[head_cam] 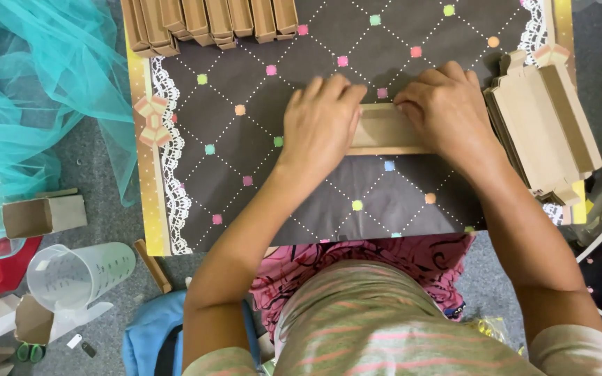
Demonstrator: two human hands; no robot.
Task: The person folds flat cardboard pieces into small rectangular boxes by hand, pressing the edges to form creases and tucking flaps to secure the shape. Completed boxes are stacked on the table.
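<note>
Brown cardboard piece (384,130), flat on the dark patterned desk (245,139), lies pressed beneath both hands. Left hand (322,125) covers its left end, fingers curled down onto it; right hand (447,111) bears on its right end likewise. Stack of flat cardboard blanks (541,125) just right; folded boxes (210,21) along the far edge.

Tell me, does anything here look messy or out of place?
On the patterned board nothing does: both hands press one flat cardboard piece. On the floor at left, a clear measuring jug lies tipped on its side beside an open cardboard box.
</note>
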